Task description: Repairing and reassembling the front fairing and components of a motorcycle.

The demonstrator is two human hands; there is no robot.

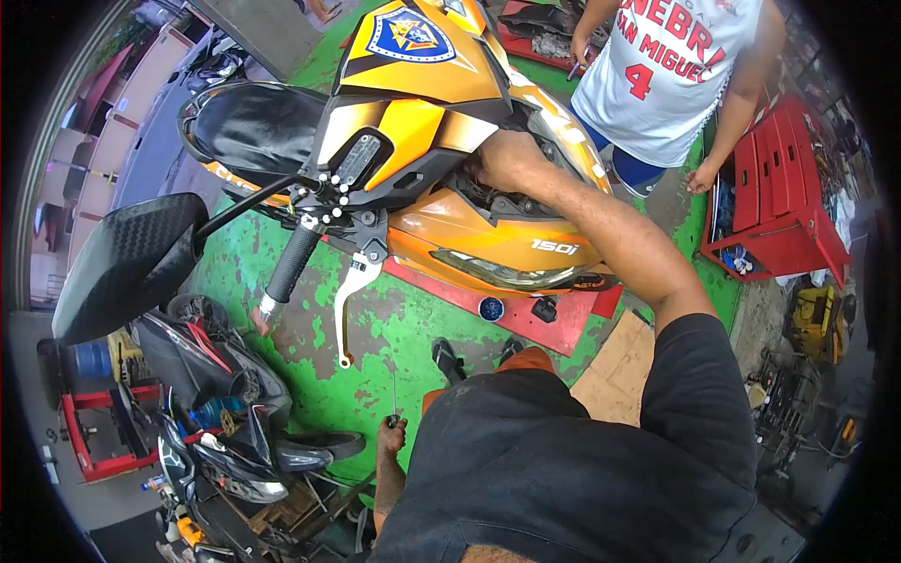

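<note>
My left hand (392,435) hangs low beside my leg, closed round the handle of a long, thin screwdriver (395,399) that points up and forward. My right hand (511,164) reaches into an opening in the front bodywork of an orange-and-black scooter (493,258); its fingers are mostly hidden there. Left of that arm are the handlebar grip (294,261), a white brake lever (345,314) and a black mirror (127,263).
Another person (657,84) stands at upper right by a red tool cabinet (774,188). A red mat (582,324) with a small cup (491,309) and cardboard (610,375) lie on the floor. Other parked scooters (202,375) fill the lower left.
</note>
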